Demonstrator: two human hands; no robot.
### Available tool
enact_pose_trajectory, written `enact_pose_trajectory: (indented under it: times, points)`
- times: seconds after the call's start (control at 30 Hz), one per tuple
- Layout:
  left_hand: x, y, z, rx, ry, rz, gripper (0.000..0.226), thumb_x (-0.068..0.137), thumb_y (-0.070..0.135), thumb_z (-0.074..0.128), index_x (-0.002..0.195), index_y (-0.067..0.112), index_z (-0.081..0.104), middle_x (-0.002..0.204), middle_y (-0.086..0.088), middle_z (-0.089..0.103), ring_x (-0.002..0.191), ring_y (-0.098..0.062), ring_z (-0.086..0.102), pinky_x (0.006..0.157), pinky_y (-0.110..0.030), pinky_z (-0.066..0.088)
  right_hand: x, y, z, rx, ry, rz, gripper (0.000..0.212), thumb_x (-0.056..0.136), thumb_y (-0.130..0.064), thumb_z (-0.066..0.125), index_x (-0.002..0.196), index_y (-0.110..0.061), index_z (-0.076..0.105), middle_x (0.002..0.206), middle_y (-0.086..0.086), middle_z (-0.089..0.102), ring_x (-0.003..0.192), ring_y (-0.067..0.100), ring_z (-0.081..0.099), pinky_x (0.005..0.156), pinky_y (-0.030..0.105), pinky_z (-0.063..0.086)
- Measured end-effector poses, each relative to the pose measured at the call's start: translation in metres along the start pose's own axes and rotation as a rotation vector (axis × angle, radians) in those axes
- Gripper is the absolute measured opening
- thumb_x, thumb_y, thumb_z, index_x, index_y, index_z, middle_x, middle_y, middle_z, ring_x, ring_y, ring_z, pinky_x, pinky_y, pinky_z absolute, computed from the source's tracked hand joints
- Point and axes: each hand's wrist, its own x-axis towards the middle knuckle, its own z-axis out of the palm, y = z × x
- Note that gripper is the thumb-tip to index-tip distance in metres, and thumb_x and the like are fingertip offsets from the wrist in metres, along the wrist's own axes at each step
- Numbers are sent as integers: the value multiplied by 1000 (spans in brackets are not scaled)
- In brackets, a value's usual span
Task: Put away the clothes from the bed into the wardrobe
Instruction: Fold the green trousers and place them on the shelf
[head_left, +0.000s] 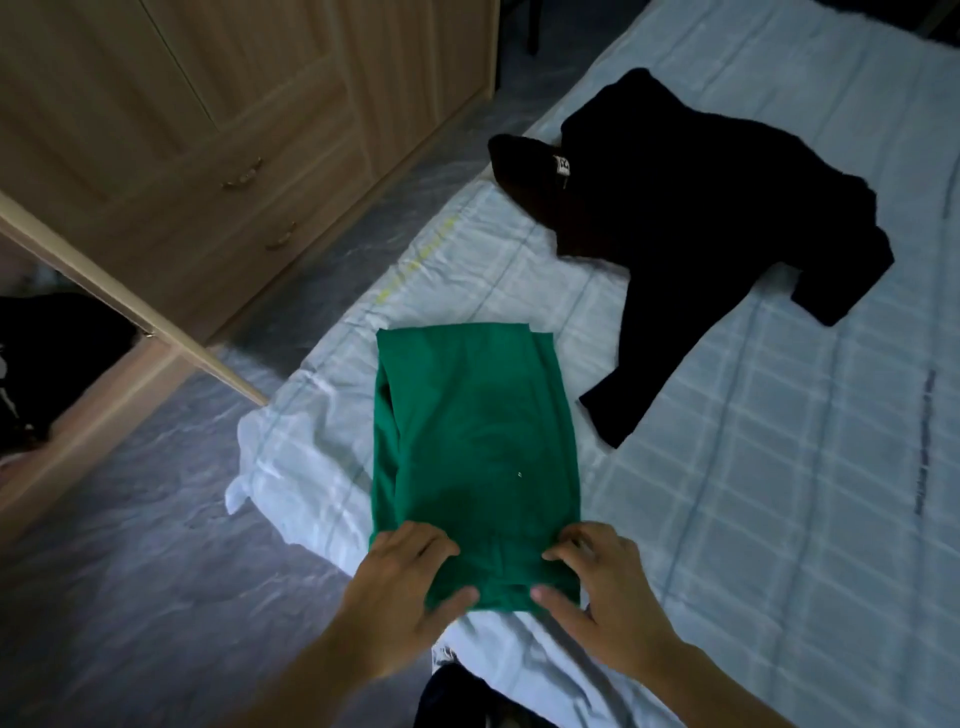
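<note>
On bed (779, 467), both hands' grip (410, 577) (597, 587) pinches green garment's (478, 441) near edge

Both bare forearms reach forward, and the left hand (410, 587) and right hand (597, 592) pinch the near edge of the green garment (478, 441), fingers curled on top, thumbs tucked beneath its hem.

The green garment (475, 447) is smooth matt cloth; the black garment (701, 218) looks thicker, dull fabric. The bed (779, 467) wears checked, creased cotton-like sheeting. The wardrobe (208, 130) shows pale wood-grain with metal handles.
</note>
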Motion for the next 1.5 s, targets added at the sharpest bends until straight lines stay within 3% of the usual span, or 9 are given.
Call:
enact_pose_trajectory:
  times: [0.1, 0.27, 0.47, 0.7, 0.77, 0.83, 0.93, 1.2, 1.5]
  points:
    - [42, -11, -18, 23, 171, 3, 26, 93, 41, 55, 98, 17, 64, 97, 4, 61, 90, -18, 58, 81, -33, 45, 46, -2, -10, -2, 164, -1, 32, 95, -48, 50, 105, -22, 66, 107, -1, 58, 98, 23, 59, 79, 41, 49]
    - [126, -51, -47, 151, 171, -137, 31, 88, 37, 53, 110, 17, 63, 108, -1, 63, 101, -24, 56, 84, -36, 45, 142, 7, -23, -6, 204, -2, 26, 92, -20, 60, 118, -17, 62, 117, 6, 58, 105, 26, 56, 89, 42, 48]
    - [207, -96, -71, 225, 63, -227, 57, 84, 28, 71, 136, 19, 50, 141, -7, 47, 124, -33, 44, 96, -47, 40, 239, 12, -29, 16, 189, 8, 44, 94, -24, 63, 135, -17, 52, 135, 5, 51, 124, 25, 47, 105, 43, 40]
    - [238, -121, -65, 324, -270, -257, 76, 88, 45, 63, 149, 24, 23, 140, -3, 43, 123, -27, 44, 102, -42, 33, 292, 30, -21, -179, -203, 33, 72, 86, -22, 63, 150, -25, 31, 143, 0, 40, 135, 24, 31, 113, 34, 10]
    - [239, -123, -58, 314, -279, -280, 71, 87, 43, 64, 145, 22, 29, 133, -2, 48, 118, -26, 48, 99, -42, 34, 297, 37, -21, -255, -238, 49, 68, 86, -33, 67, 146, -25, 37, 138, 1, 44, 131, 24, 35, 113, 36, 13]
    - [240, -124, -54, 276, -209, -267, 46, 88, 36, 63, 128, 22, 44, 117, 1, 57, 110, -24, 53, 94, -40, 35, 302, 38, -23, -242, -220, 64, 56, 86, -35, 70, 136, -22, 49, 125, 3, 52, 120, 25, 45, 109, 36, 25]
    - [243, -122, -57, 222, -129, -225, 20, 88, 24, 61, 107, 22, 54, 101, 3, 60, 99, -23, 58, 88, -38, 35, 304, 32, -29, -132, -182, 89, 28, 91, -24, 67, 117, -17, 60, 110, 3, 56, 101, 26, 57, 88, 39, 48]
    - [285, -115, -107, 297, 157, -125, 29, 68, 11, 74, 92, 15, 56, 86, -10, 60, 84, -37, 58, 70, -40, 33, 329, 19, -83, -103, 174, 26, 15, 90, -16, 67, 102, -12, 62, 101, 3, 51, 85, 25, 56, 68, 37, 48]
    - [252, -92, -109, 286, 262, -32, 35, 61, -2, 70, 91, 11, 57, 86, -9, 57, 84, -37, 55, 70, -43, 41, 283, 19, -84, -66, 225, -107, 14, 89, -14, 68, 100, -12, 61, 94, 4, 58, 79, 26, 57, 69, 43, 50]
